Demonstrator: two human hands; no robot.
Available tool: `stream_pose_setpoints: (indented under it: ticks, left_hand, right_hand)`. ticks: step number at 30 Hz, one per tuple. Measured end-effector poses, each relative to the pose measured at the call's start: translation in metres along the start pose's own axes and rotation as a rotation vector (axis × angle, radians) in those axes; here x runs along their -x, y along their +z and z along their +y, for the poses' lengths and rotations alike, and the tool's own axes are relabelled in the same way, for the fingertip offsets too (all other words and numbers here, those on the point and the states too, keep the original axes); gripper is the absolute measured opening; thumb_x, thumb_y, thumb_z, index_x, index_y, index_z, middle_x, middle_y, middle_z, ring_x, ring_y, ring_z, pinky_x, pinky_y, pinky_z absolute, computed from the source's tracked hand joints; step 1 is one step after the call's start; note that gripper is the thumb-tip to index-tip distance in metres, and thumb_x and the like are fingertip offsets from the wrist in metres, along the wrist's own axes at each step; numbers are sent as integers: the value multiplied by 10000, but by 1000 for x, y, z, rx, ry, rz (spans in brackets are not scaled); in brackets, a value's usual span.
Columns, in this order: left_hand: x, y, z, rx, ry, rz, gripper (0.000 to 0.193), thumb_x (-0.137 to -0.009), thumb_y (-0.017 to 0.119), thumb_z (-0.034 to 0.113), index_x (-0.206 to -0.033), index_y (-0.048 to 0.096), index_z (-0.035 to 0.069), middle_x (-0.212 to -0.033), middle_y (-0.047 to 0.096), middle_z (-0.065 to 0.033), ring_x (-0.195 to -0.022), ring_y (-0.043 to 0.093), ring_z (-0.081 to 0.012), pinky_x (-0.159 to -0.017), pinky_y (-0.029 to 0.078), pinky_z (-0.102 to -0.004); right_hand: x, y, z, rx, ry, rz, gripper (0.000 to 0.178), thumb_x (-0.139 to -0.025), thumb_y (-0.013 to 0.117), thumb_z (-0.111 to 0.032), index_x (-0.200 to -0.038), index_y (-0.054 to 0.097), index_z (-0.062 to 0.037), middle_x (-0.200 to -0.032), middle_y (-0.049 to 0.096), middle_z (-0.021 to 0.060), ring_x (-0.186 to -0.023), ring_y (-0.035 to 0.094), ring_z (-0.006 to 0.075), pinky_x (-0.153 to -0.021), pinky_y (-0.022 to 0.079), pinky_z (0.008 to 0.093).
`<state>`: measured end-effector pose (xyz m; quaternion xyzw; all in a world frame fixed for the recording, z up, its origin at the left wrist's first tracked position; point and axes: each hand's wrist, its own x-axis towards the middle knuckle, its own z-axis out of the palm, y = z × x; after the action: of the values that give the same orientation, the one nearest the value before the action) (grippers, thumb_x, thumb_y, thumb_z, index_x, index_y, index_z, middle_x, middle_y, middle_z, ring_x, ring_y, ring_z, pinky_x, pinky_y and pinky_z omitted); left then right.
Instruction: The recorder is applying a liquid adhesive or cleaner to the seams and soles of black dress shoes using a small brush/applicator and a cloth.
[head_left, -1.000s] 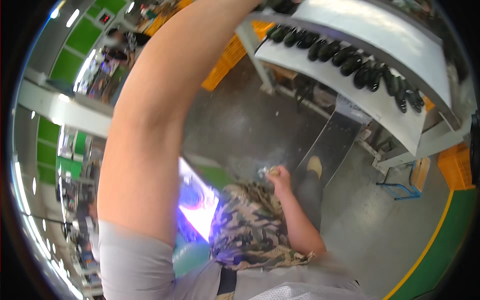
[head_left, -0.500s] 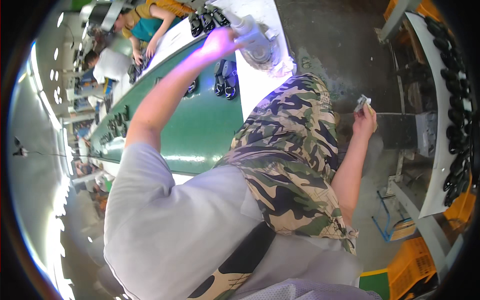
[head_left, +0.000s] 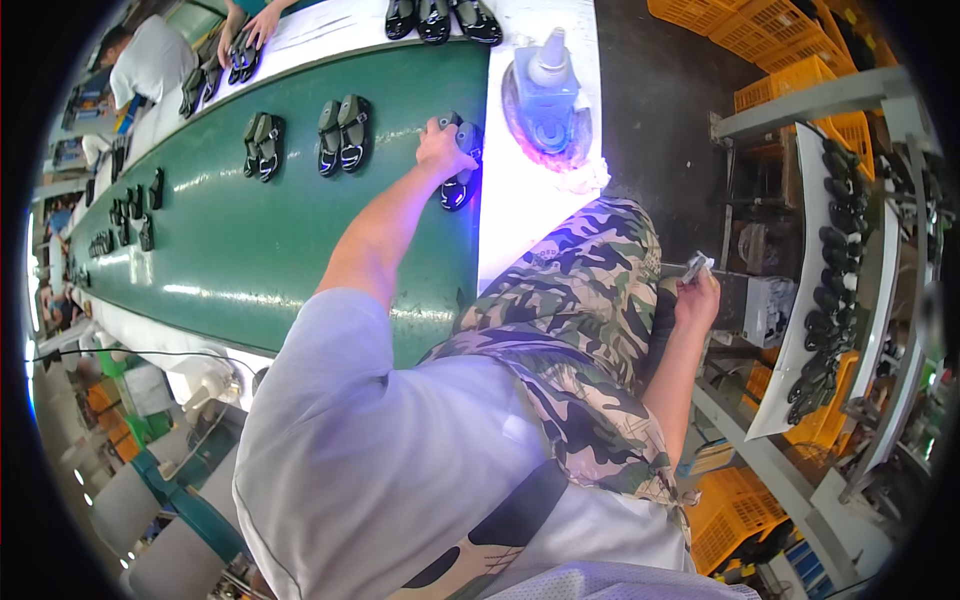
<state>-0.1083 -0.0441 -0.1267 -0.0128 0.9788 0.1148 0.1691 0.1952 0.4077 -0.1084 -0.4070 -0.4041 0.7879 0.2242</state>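
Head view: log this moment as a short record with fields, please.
Left hand: on a pair of black shoes, grip unclear
Right hand: holding a small pale item, kind unclear
Surface: green, long, carrying more shoe pairs
Beside it: bluish container with nozzle
Right side: white shelf with dark shoes

Dark floor (head_left: 650, 120), long green worktop (head_left: 260, 230) with white borders (head_left: 508, 228), stacked orange crates (head_left: 725, 20), grey metal rack (head_left: 815, 107).

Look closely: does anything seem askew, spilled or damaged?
Possibly the crumpled whitish scrap at the edge of the white tabletop, beside the bluish conical-topped bottle: it looks untidy compared with the paired glossy black shoes.
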Motion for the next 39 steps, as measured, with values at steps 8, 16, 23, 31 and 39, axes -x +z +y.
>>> stream_pose_setpoints:
  ticks: [8,16,23,31,39]
  left_hand:
    - [-40,-53,-87,-226,293,-159,746,-554,899,208,-1242,612,161,-1421,405,-128,-1264,480,-366,-1002,490,-444]
    - [-24,-76,-181,-593,982,-319,480,-611,778,70,-1080,680,78,-1429,409,-128,-1249,469,-358,-997,474,-449]
    - [47,-86,-208,-679,964,-431,207,-654,723,72,-856,694,36,-1461,417,-135,-1368,364,-378,-1003,469,-426]
    - [43,1,-175,89,84,273,821,-674,836,292,-1334,451,-9,-1416,442,-255,-1291,456,-405,-1058,421,-424]
    - [25,20,-144,144,-436,280,824,-716,818,334,-1332,438,-59,-1286,540,-262,-1209,506,-415,-1047,419,-441]
  right_hand:
    - [1,61,-9,51,7,-132,203,-898,671,-55,-1041,534,-97,-1011,657,92,-854,643,221,-699,497,382]
    - [-4,91,-7,65,-9,-187,141,-921,623,-80,-1041,550,-93,-1009,659,83,-883,632,233,-745,486,421]
    - [-22,170,29,320,-171,-296,209,-779,785,-10,-916,628,-29,-808,606,-1,-700,583,95,-599,472,226]
    - [-12,292,86,1185,-906,-465,84,-750,703,-146,-777,662,-79,-782,665,90,-743,653,251,-694,504,410]
    - [-17,310,100,1588,-1030,-616,47,-772,656,-151,-801,693,-150,-884,647,58,-956,603,261,-827,410,428]
